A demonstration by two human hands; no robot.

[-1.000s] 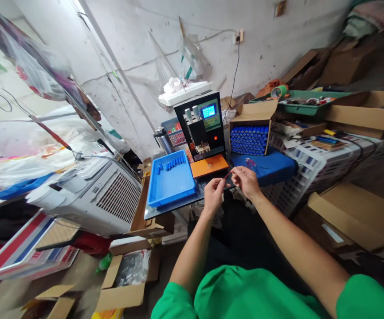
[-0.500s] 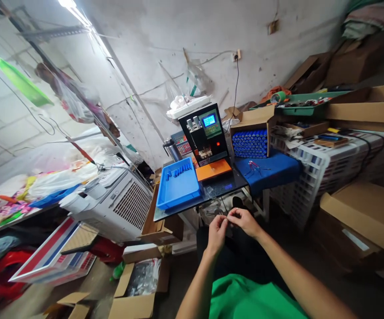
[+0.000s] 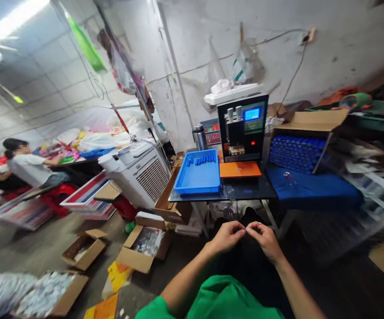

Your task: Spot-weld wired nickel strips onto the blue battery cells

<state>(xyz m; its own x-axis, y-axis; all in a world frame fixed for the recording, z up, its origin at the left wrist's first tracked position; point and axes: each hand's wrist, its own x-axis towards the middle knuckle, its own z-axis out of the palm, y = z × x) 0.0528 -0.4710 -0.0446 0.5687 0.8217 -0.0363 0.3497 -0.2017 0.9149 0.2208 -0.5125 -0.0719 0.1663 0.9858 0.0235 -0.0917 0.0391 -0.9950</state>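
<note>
My left hand (image 3: 229,235) and my right hand (image 3: 264,239) meet above my lap, thumbs and fingertips pinched close together. Whatever sits between the fingertips is too small to make out. Ahead of the hands is a black table (image 3: 248,191) carrying a blue tray (image 3: 197,179) with several blue cylindrical cells (image 3: 205,160) in it. Beside the tray stands a black machine (image 3: 243,128) with a lit screen and an orange plate (image 3: 240,169) at its foot.
At the right, a cardboard box of blue cells (image 3: 296,153) and a bundle of thin wires (image 3: 290,178) rest on a blue-covered surface (image 3: 315,192). An air cooler (image 3: 145,177) and open cartons (image 3: 143,261) are on the left. Two people (image 3: 29,161) sit farther left.
The view has swung left, bringing the seated people and more cartons into sight. Both hands stay pinched together near the lap; the left forearm now lies more slanted.
</note>
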